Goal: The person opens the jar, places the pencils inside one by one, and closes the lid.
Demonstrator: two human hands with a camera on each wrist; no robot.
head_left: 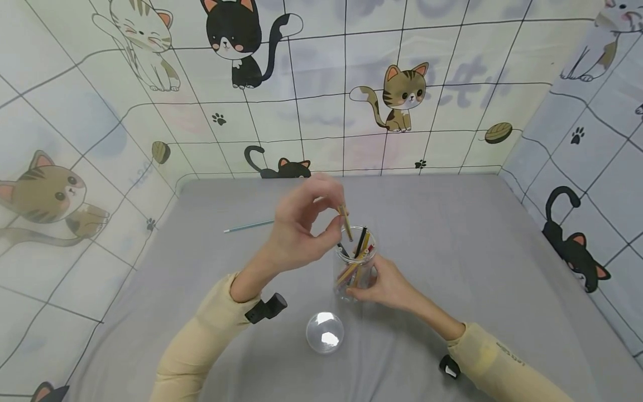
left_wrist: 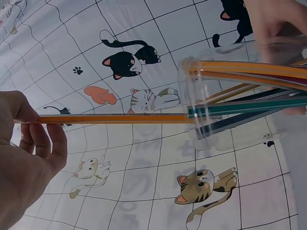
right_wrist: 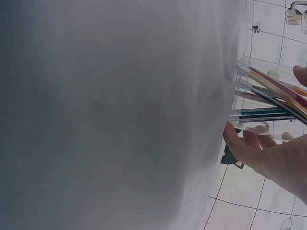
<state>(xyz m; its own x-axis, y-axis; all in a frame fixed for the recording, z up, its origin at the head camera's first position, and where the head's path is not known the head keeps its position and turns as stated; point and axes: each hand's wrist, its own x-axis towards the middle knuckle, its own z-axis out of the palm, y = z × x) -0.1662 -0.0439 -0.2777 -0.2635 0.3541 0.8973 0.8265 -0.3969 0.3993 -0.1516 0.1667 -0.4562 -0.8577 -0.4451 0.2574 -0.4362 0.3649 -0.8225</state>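
My left hand (head_left: 306, 223) pinches an orange-yellow pencil (left_wrist: 120, 119) by one end, between thumb and fingertips. The pencil's other end is at the mouth of a clear jar (head_left: 339, 287). Low around the jar's side, my right hand (head_left: 389, 285) grips it, thumb in front, with part of the fingers hidden behind. Inside the jar lean several pencils (right_wrist: 276, 91), among them black, orange, dark red and green ones. In the right wrist view, the right hand (right_wrist: 278, 155) holds the jar near its base.
A clear round lid (head_left: 325, 333) lies on the grey cloth (head_left: 442, 223) in front of the jar. Farther back on the left is a light blue pencil (head_left: 248, 226), partly hidden behind the left hand. Cat-printed sheets (head_left: 321, 84) hang around the back and sides.
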